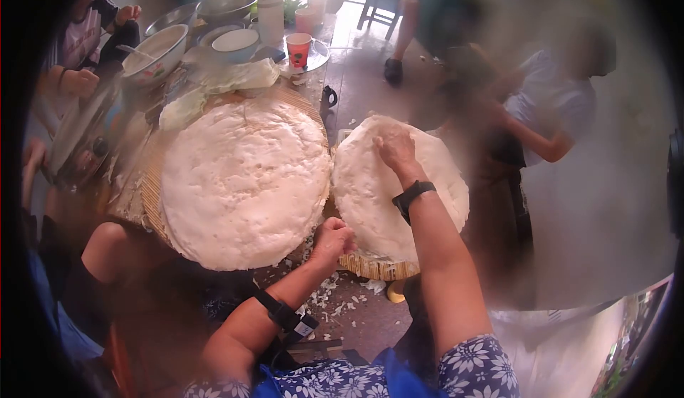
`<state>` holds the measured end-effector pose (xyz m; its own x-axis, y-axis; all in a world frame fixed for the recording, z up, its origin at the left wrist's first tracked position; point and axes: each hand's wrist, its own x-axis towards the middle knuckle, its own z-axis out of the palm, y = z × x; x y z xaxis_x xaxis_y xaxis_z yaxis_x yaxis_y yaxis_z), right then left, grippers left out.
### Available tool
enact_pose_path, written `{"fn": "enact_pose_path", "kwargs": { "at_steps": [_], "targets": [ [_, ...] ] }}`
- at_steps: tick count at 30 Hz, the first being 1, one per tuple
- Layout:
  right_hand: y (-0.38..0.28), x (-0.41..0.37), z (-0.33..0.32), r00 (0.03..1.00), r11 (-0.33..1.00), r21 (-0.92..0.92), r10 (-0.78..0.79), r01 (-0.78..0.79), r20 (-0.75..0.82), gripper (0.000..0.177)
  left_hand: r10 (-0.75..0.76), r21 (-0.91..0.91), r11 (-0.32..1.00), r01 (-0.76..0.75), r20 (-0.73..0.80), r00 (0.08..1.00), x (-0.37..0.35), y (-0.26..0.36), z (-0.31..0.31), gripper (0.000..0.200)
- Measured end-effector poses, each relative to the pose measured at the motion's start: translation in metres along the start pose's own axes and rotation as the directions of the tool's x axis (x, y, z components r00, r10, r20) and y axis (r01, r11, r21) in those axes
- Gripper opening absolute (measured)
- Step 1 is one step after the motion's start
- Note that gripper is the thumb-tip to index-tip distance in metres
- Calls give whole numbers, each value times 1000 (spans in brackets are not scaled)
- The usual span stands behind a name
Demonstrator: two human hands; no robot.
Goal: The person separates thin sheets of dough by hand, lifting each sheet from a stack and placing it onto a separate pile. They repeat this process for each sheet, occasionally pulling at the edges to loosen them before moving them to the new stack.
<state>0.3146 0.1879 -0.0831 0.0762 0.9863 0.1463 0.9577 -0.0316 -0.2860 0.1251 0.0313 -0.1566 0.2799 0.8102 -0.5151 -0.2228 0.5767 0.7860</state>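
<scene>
Two big round white cakes of a soft, crumbly mass lie side by side. The left cake (246, 181) rests on a woven tray (151, 198). The right cake (377, 198) sits on another woven tray (377, 266), tilted toward me. My right hand (395, 148) presses flat on the upper part of the right cake, fingers together. My left hand (333, 240) is closed around the near left rim of that right tray, between the two cakes. Both wrists wear black bands.
Bowls (158, 50), a metal basin (228, 2), a white jar (271, 17) and a red cup (298, 47) crowd the far table. A crumpled cloth (235, 77) lies behind the left cake. People sit at the left and right. White crumbs (331, 302) litter the floor.
</scene>
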Motion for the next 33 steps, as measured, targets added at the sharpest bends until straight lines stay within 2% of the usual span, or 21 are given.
{"fn": "enact_pose_path", "kwargs": {
  "at_steps": [2,5,12,19,22,24,25,28,29,33],
  "targets": [
    [0,0,7,985,996,35,-70,77,-160,42,3,-6,1000,-3,-2,1000,0,0,2,8],
    [11,15,30,986,987,-79,-145,139,-77,43,20,-15,1000,-20,0,1000,1,-3,1,8],
    [12,2,26,986,989,7,-147,148,-82,42,38,-2,999,-38,-33,999,6,-6,8,9],
    [14,-44,-6,984,970,165,-170,178,-59,29,26,32,999,-23,-89,996,4,-9,17,16],
    [-5,-84,-21,979,814,548,-195,190,-50,24,24,96,995,-14,-94,995,-5,-9,18,18],
    [-25,-108,-35,971,693,721,-151,-31,187,25,47,134,990,-36,-78,996,-12,-17,18,20],
    [-34,-120,-41,955,620,779,-162,-99,250,24,55,157,986,-48,-40,998,-26,-12,20,19],
    [-54,-141,-42,929,455,868,-194,-200,315,27,22,162,986,-44,139,990,-62,-3,19,15],
    [-61,-145,-43,927,424,880,-196,-214,320,27,23,114,993,-44,178,984,-75,1,18,11],
    [-82,-153,-42,913,309,901,-173,-306,370,27,169,-88,985,-149,295,941,-120,36,3,10]
  ]
}}
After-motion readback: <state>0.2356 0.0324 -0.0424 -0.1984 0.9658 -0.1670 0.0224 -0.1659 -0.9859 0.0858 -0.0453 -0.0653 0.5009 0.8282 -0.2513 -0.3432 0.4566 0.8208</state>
